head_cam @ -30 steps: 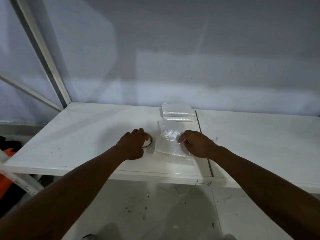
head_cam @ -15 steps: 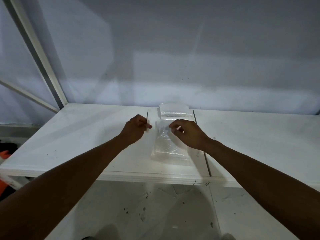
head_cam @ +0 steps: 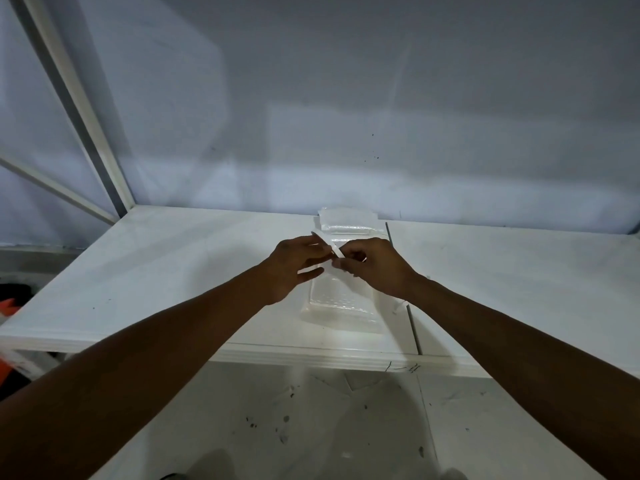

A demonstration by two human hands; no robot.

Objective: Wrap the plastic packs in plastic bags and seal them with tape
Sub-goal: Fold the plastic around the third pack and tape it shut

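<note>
A clear bubble-textured plastic pack in a plastic bag [head_cam: 341,306] lies flat on the white table [head_cam: 173,271], just below my hands. A second stack of clear packs [head_cam: 348,221] rests behind it near the wall. My left hand [head_cam: 294,263] holds a thin white tape roll [head_cam: 327,244] edge-on above the near pack. My right hand [head_cam: 375,265] pinches at the roll's rim, fingertips meeting those of the left hand. Whether a tape end is pulled free is too small to tell.
The table's front edge [head_cam: 311,356] runs across below the pack, with a seam [head_cam: 412,323] between two tabletops just right of it. A grey wall stands behind. A slanted white frame post [head_cam: 79,109] rises at the back left. Spotted floor lies below.
My left hand lifted the tape roll off the table and carried it right, above the pack. My right hand left the pack and came up to meet the roll.
</note>
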